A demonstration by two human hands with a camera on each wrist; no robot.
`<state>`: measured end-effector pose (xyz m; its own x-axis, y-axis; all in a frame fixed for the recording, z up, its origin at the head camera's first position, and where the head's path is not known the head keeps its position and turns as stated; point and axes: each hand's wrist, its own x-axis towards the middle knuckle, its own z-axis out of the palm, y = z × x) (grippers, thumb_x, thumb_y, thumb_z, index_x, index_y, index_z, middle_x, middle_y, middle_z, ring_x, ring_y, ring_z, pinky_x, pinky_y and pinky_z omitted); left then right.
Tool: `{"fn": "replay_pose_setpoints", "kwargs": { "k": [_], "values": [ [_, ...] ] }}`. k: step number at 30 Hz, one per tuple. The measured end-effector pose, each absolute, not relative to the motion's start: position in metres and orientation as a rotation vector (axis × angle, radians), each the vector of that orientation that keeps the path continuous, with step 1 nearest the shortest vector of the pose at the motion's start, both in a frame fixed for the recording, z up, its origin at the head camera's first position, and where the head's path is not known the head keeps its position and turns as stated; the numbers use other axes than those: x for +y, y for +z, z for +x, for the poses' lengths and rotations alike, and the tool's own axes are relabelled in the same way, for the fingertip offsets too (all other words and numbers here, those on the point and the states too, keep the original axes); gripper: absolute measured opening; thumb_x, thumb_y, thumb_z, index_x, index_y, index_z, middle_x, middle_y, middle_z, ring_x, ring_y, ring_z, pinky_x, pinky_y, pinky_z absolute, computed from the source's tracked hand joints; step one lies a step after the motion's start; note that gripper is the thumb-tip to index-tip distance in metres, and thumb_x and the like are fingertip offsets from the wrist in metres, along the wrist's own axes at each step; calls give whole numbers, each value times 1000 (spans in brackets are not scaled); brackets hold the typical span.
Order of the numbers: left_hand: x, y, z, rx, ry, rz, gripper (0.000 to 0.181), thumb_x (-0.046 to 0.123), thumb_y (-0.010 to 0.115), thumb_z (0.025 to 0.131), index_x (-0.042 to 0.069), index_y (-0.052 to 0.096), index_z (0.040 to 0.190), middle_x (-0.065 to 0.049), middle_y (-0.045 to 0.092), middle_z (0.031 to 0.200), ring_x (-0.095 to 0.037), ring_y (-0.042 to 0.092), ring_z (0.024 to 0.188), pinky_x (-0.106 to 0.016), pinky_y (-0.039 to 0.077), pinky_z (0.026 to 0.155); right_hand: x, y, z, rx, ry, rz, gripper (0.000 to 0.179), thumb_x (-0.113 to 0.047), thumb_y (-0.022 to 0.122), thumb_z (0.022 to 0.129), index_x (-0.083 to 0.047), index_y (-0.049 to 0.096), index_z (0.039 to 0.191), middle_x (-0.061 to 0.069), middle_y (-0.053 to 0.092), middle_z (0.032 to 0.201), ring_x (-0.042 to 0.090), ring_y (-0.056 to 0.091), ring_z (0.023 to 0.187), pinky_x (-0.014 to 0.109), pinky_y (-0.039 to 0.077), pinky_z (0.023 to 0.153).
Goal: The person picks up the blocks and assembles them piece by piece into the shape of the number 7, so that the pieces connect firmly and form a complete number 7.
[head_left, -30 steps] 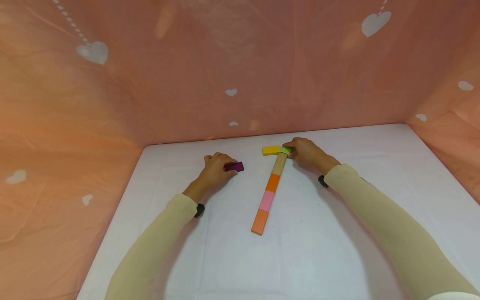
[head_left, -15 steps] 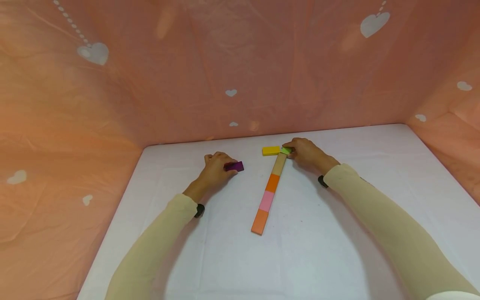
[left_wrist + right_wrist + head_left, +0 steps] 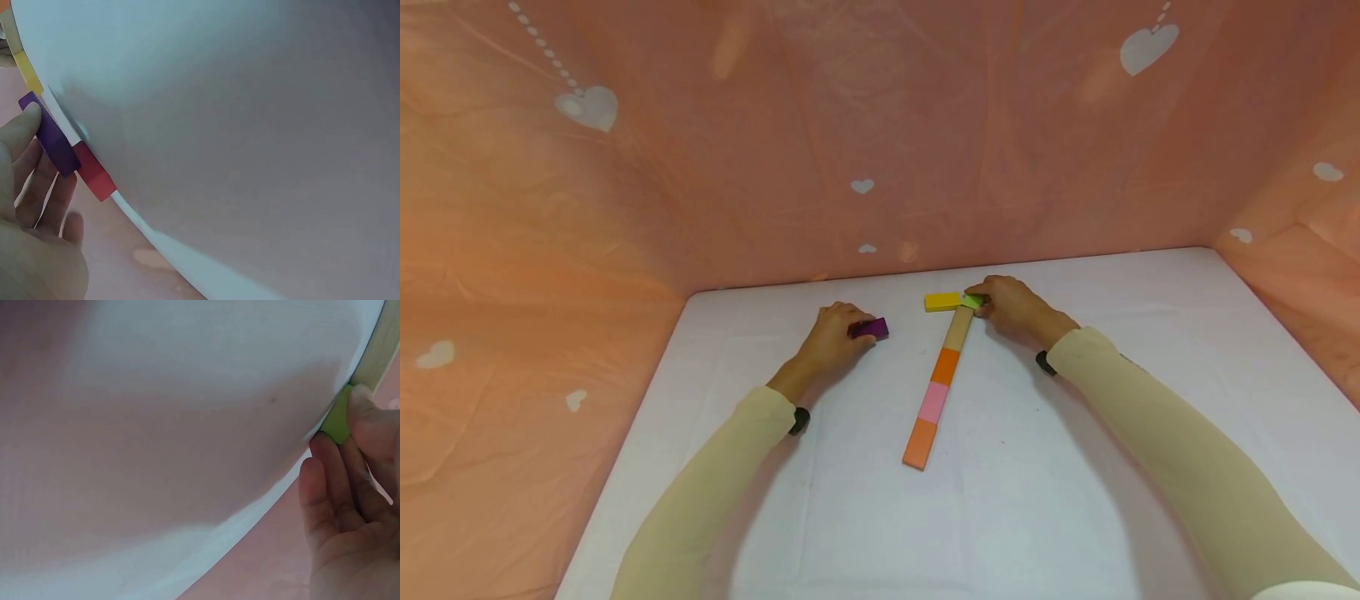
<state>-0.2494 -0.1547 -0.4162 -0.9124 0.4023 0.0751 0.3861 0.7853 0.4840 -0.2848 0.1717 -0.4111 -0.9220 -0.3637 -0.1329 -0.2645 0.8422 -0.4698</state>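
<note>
My left hand pinches a purple block between thumb and fingers, left of the row. A red block lies just past the purple one in the left wrist view; the hand hides it in the head view. At the far end of the row, my right hand pinches a light green block, its thumb over one face in the right wrist view. Beside the green block lies a yellow block. Below it run a natural wood block, an orange block, a pink block and a light orange block.
A white cloth covers the table. A peach curtain with pale hearts hangs behind the far edge and along both sides. Dark straps circle the wrists below beige sleeves.
My left hand has shifted slightly away from me, and the purple block has moved up a little with it. The right hand and the row have stayed put.
</note>
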Motion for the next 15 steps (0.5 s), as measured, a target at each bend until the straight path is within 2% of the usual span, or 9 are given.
{"fn": "replay_pose_setpoints", "kwargs": {
  "k": [4, 15],
  "values": [
    [-155, -415, -249, 2901, 821, 636, 39, 24, 73, 92, 8, 68, 127, -9, 65, 124, -25, 56, 119, -40, 49, 105, 172, -412, -285, 2804, -663, -480, 49, -10, 66, 95, -7, 54, 143, 13, 63, 125, 26, 57, 108, 44, 49, 105],
    [-155, -413, -247, 2878, 868, 645, 36, 21, 71, 93, 5, 67, 125, -10, 64, 125, -27, 57, 120, -41, 50, 105, 173, -412, -286, 2797, -672, -496, 47, -11, 64, 97, -7, 54, 142, 13, 63, 124, 26, 58, 108, 45, 49, 105]
  ]
}}
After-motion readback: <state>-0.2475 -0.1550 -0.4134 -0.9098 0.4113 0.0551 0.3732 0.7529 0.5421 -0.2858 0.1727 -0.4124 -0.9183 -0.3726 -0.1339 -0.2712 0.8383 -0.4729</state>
